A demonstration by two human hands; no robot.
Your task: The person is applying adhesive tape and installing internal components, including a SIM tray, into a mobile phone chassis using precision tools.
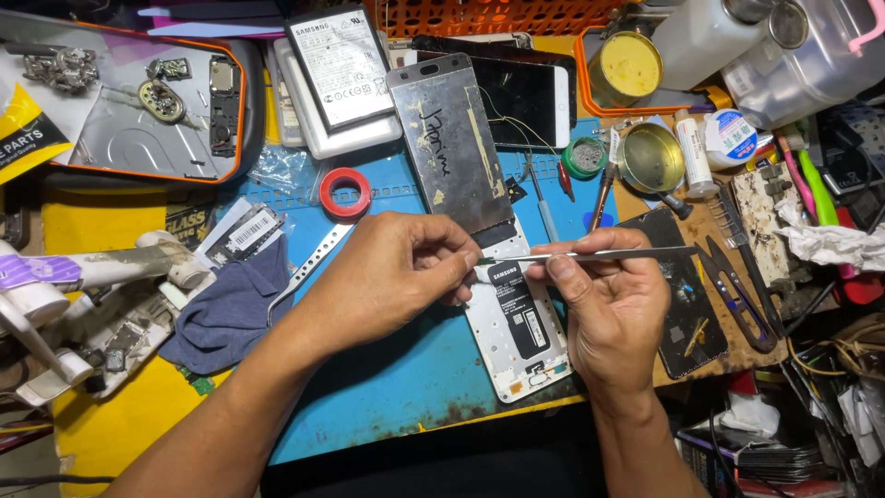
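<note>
At frame centre, left hand (pixel 396 272) & right hand (pixel 610 300) both pinch thin metal tweezers (pixel 590 254) above opened white phone frame (pixel 516 318) (on blue mat (pixel 396 378), table).

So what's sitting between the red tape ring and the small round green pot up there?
In the head view, a scratched grey metal phone plate lies between the red tape ring and the green pot.

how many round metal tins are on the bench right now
2: a tin of yellow paste in the orange tray at the back, and an empty-looking open tin just in front of it. Clutter could hide others.
</note>
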